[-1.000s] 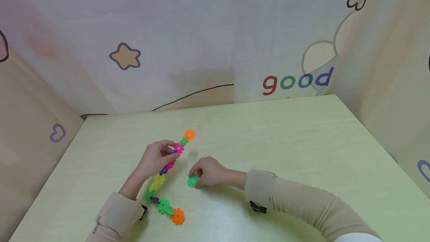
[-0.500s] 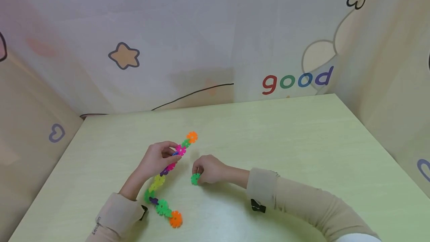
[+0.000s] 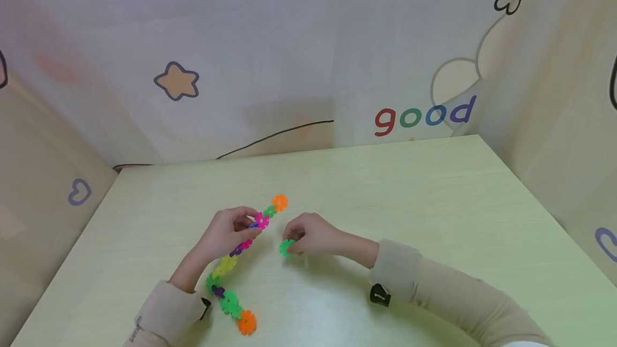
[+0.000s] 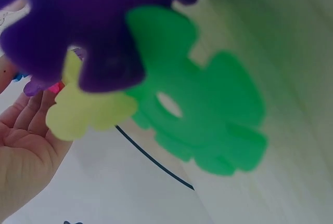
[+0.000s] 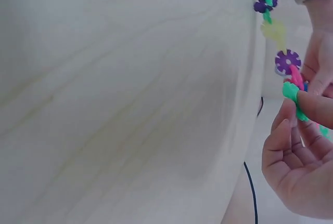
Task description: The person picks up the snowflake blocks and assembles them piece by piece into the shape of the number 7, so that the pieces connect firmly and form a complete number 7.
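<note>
A chain of interlocked flower-shaped plastic discs (image 3: 228, 263) runs from an orange disc (image 3: 279, 202) at its far end to another orange disc (image 3: 247, 322) at the near end. My left hand (image 3: 226, 232) pinches it near the pink disc (image 3: 262, 220) between thumb and fingers. Close in front of the left wrist camera hang a purple disc (image 4: 104, 31) and a green disc (image 4: 197, 104) of the chain, blurred. To the right of the chain, my right hand (image 3: 313, 233) pinches a single loose green flower disc (image 3: 286, 248), apart from the chain in the head view.
A pale wooden table (image 3: 385, 191) lies under both hands. Behind it hangs a printed cloth (image 3: 270, 42) with a star, a flower and the word "good"; similar cloth borders both sides. Black clips (image 3: 380, 294) show beneath the cuffs.
The right hand has moved away and slightly right with the green disc. The chain's far end has shifted a little right and nearer, while its near end has swung left and nearer.
</note>
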`<state>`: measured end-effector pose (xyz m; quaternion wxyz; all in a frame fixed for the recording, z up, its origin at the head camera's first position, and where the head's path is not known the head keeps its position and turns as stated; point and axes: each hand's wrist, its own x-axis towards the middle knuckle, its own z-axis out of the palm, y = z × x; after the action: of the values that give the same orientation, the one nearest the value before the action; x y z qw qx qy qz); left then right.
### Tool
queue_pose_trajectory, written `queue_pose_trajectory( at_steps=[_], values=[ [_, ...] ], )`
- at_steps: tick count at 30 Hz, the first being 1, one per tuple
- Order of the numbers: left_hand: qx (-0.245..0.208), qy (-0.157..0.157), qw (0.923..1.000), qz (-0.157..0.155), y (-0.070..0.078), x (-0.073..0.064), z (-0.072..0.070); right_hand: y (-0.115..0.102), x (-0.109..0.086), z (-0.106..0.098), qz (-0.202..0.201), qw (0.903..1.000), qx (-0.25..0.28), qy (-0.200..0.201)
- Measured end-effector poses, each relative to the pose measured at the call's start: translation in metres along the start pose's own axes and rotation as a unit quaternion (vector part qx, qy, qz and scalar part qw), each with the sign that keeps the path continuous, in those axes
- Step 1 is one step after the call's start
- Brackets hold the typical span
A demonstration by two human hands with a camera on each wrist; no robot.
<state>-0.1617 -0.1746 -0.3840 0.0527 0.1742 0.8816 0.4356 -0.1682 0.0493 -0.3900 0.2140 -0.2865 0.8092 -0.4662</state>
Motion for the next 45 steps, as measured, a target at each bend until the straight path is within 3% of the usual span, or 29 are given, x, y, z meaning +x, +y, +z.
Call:
queue_pose_trajectory(
  at_steps=[8, 16, 27, 45],
  values=[
    [0.014, -0.011, 0.9998, -0.002, 0.003, -0.003, 0.001, 0.003, -0.014, -0.016, -0.010, 0.9988, 0.041, 0.024],
    [0.011, -0.028, 0.9992, 0.025, 0.003, -0.007, 0.001, 0.009, -0.024, -0.029, -0.005, 0.9979, 0.052, 0.038],
    [-0.012, -0.067, 0.9968, 0.043, 0.007, -0.010, 0.002, 0.016, -0.028, -0.045, -0.020, 0.9949, 0.066, 0.074],
    [-0.005, -0.093, 0.9939, 0.060, 0.012, -0.012, 0.006, 0.009, -0.033, -0.056, -0.042, 0.9858, 0.110, 0.120]
  ],
)
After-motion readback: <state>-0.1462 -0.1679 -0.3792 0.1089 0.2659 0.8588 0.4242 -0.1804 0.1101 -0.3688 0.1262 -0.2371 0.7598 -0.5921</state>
